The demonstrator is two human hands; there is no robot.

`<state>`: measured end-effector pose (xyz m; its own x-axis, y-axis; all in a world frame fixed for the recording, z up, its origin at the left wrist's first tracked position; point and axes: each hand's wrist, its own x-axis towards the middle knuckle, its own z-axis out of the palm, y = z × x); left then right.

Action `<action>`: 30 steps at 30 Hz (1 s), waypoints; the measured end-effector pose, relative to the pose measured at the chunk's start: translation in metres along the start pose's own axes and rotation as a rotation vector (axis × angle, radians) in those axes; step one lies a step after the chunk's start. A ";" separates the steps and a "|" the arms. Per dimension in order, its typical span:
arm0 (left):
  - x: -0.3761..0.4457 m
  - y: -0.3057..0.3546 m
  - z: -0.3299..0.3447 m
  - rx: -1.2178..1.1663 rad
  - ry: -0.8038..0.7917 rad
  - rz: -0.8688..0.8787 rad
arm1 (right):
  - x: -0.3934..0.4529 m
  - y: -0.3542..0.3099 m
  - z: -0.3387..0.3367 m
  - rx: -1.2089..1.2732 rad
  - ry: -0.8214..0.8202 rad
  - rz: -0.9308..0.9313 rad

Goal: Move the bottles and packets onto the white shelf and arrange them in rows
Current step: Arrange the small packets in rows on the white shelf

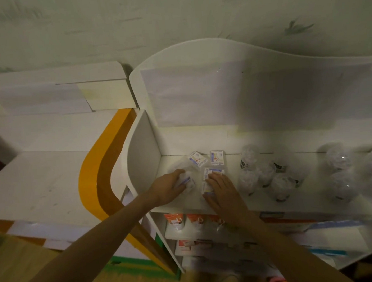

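The packets (206, 164) lie at the left end of the white shelf (228, 205), and their blue and red print is too blurred to read; the clear bottles (267, 175) stand well to the right of the fingers. The left hand (169, 187) curls its fingers around one packet (186, 182). The right hand (224, 192) lies flat with straight fingers on another packet (207, 188), and two more packets are just beyond its fingertips.

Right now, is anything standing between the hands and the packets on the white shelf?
Nothing visible. The left hand already grips one packet; the right hand rests on the front packets. The bottles stand off to the right.
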<state>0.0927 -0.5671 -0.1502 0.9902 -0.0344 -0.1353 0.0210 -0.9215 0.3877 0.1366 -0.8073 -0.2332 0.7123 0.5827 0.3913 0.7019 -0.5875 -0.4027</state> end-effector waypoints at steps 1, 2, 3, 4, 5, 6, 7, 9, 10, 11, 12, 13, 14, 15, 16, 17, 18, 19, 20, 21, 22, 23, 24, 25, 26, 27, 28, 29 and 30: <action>-0.001 0.001 0.001 -0.021 0.016 -0.024 | 0.000 0.000 0.000 -0.003 -0.001 -0.002; -0.002 0.003 0.002 -0.044 0.030 -0.041 | 0.000 0.001 0.000 -0.008 -0.002 -0.005; -0.003 0.004 0.004 -0.060 0.042 -0.053 | 0.000 0.001 0.000 -0.016 -0.001 -0.008; -0.004 0.004 0.006 -0.063 0.052 -0.054 | 0.001 0.002 0.000 -0.022 0.001 -0.011; -0.006 0.004 0.008 -0.051 0.059 -0.046 | 0.001 0.002 0.000 -0.023 0.004 -0.013; -0.008 0.003 0.009 -0.018 0.060 -0.032 | 0.001 0.002 0.000 -0.021 0.007 -0.014; -0.009 0.002 0.010 0.022 0.064 -0.018 | 0.001 0.002 0.000 -0.019 0.008 -0.014; -0.011 0.001 0.011 0.100 0.085 -0.017 | 0.001 0.003 0.000 -0.016 0.007 -0.019; -0.012 0.000 0.012 0.143 0.095 -0.025 | 0.001 0.003 0.001 -0.014 0.005 -0.017; -0.013 -0.002 0.012 0.189 0.102 -0.033 | 0.001 0.003 0.001 -0.007 0.006 -0.012; -0.014 -0.003 0.012 0.229 0.106 -0.039 | 0.001 0.003 0.002 0.001 0.007 -0.007; -0.016 -0.003 0.012 0.257 0.113 -0.038 | 0.001 0.004 0.002 0.005 0.009 -0.007; -0.017 -0.004 0.013 0.269 0.120 -0.032 | 0.001 0.004 0.002 0.005 0.008 -0.010; -0.019 -0.003 0.014 0.264 0.134 -0.024 | 0.001 0.004 0.002 0.004 0.003 -0.015; -0.020 -0.003 0.015 0.251 0.151 -0.010 | 0.001 0.005 0.002 0.003 -0.003 -0.021; -0.022 -0.004 0.016 0.244 0.172 0.020 | 0.000 0.005 0.002 0.001 -0.008 -0.030; -0.023 -0.005 0.016 0.244 0.185 0.063 | 0.000 0.006 0.002 -0.003 -0.011 -0.040; -0.024 -0.007 0.016 0.245 0.180 0.112 | 0.000 0.006 0.002 -0.008 -0.012 -0.044; -0.025 -0.010 0.016 0.241 0.156 0.160 | 0.001 0.007 0.002 -0.008 -0.016 -0.042; -0.026 -0.012 0.016 0.235 0.116 0.193 | 0.000 0.007 0.002 -0.007 -0.018 -0.039; -0.027 -0.014 0.016 0.232 0.068 0.207 | 0.000 0.007 0.002 -0.005 -0.019 -0.037; -0.028 -0.014 0.016 0.232 0.026 0.207 | 0.000 0.007 0.002 -0.009 -0.018 -0.038; -0.030 -0.014 0.017 0.236 -0.002 0.201 | 0.000 0.007 0.002 -0.015 -0.017 -0.040; -0.031 -0.014 0.017 0.244 -0.013 0.200 | 0.000 0.007 0.002 -0.017 -0.017 -0.042; -0.032 -0.015 0.017 0.256 -0.014 0.201 | 0.000 0.006 0.003 -0.018 -0.014 -0.043; -0.033 -0.014 0.018 0.269 -0.012 0.199 | -0.001 0.006 0.003 -0.021 -0.011 -0.043; -0.033 -0.015 0.019 0.285 -0.004 0.196 | -0.001 0.006 0.003 -0.028 -0.008 -0.044; -0.033 -0.015 0.019 0.300 0.014 0.196 | -0.001 0.006 0.003 -0.039 -0.005 -0.046; -0.033 -0.015 0.021 0.316 0.042 0.203 | -0.001 0.006 0.002 -0.053 -0.006 -0.052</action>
<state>0.0570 -0.5604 -0.1704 0.9747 -0.2190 -0.0446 -0.2137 -0.9716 0.1019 0.1405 -0.8101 -0.2381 0.6751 0.6160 0.4058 0.7371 -0.5853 -0.3378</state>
